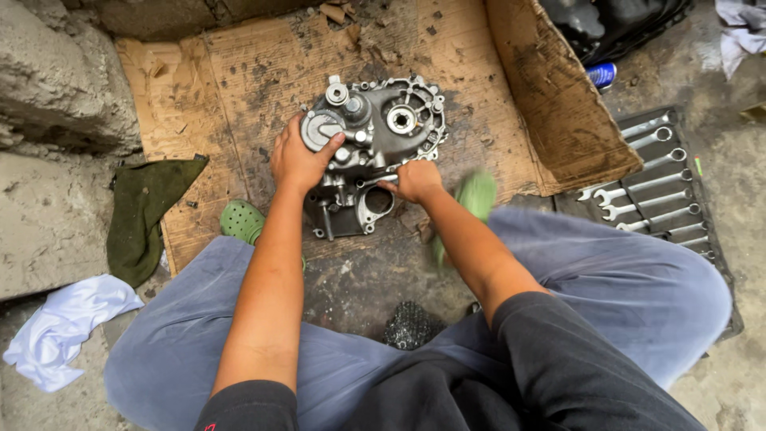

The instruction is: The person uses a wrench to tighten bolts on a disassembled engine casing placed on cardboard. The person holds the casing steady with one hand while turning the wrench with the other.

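Both hands on one grey metal engine casing (375,152), flat on oil-stained cardboard (239,80) spread over the floor. Left hand (299,160) pressed palm-down on the casing's left shoulder, fingers spread and curled over a round boss, bracing rather than gripping anything loose. Right hand (415,182) closed around a slim metal tool (375,181), apparently a wrench shank, head set against the casing's lower middle, just left of the fist. Judged from this: casing already off its machine and lying open-face up, gears, shafts and a central bearing exposed; several fittings still in place, so stripping or refitting only partway through, exact stage not readable. Long axis of casing running away from the wearer and slightly rightward, wide round end far from the knees, narrower end with the open port nearest the knees. Right of the casing, well apart, a row of combination spanners (650,187) in a dark roll, rings pointing away right. Near-left of the casing, a green clog (242,219); near-right, a second green clog (476,194), blurred. Further left, a dark green rag (148,211), then a white cloth (68,323) beside a concrete block (56,88). Beyond the cardboard flap, upper right of the casing, a blue can (602,75).
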The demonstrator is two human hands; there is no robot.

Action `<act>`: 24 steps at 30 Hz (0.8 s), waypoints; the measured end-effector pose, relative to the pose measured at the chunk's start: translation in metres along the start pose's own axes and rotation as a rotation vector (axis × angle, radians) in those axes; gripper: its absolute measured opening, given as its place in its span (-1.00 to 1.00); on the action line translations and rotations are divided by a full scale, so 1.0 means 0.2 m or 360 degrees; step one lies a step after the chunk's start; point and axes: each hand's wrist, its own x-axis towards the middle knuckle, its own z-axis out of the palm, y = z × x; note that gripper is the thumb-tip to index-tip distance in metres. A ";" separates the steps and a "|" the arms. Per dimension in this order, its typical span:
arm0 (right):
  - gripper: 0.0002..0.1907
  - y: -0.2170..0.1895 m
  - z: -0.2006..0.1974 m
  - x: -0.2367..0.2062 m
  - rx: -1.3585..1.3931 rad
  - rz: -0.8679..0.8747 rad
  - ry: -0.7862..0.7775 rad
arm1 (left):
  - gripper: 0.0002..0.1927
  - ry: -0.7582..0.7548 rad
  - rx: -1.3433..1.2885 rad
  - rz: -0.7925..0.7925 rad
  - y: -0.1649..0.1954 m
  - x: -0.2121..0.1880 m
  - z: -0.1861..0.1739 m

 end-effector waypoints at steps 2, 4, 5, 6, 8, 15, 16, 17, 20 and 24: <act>-0.21 0.00 0.02 0.00 0.0048 0.0014 0.0038 | -0.01 -0.0018 0.0006 -0.0002 0.00 0.00 0.00; -0.19 -0.01 0.03 0.00 0.0030 0.0054 0.0034 | -0.01 -0.0044 0.0001 -0.0029 0.00 0.00 0.01; -0.18 -0.01 0.03 0.01 0.0003 0.0060 0.0058 | -0.01 -0.0024 -0.0011 -0.0037 0.00 0.01 0.00; -0.17 0.00 0.02 0.03 -0.0002 0.0052 0.0086 | 0.00 -0.0006 -0.0010 -0.0002 0.00 0.02 0.00; -0.16 0.00 0.02 0.02 0.0023 0.0037 0.0082 | 0.00 -0.0021 0.0017 0.0031 -0.01 0.02 0.01; -0.27 -0.02 0.04 -0.06 0.0146 0.0027 0.0300 | -0.03 -0.0032 -0.0011 0.0002 -0.01 0.00 0.02; -0.28 -0.02 0.04 -0.07 0.0127 0.0027 0.0331 | -0.04 -0.0025 -0.0030 -0.0005 -0.01 0.00 0.02; -0.29 -0.01 0.05 -0.07 0.0101 0.0021 0.0382 | -0.05 0.0002 -0.0053 -0.0002 -0.01 0.00 0.02; -0.32 -0.01 0.08 -0.08 0.0145 -0.0067 0.0640 | 0.00 0.0046 -0.0027 0.0037 -0.01 0.00 0.02; -0.35 -0.03 0.14 -0.12 0.0216 -0.0012 0.0682 | 0.00 -0.0019 -0.0011 -0.0032 -0.01 -0.01 0.03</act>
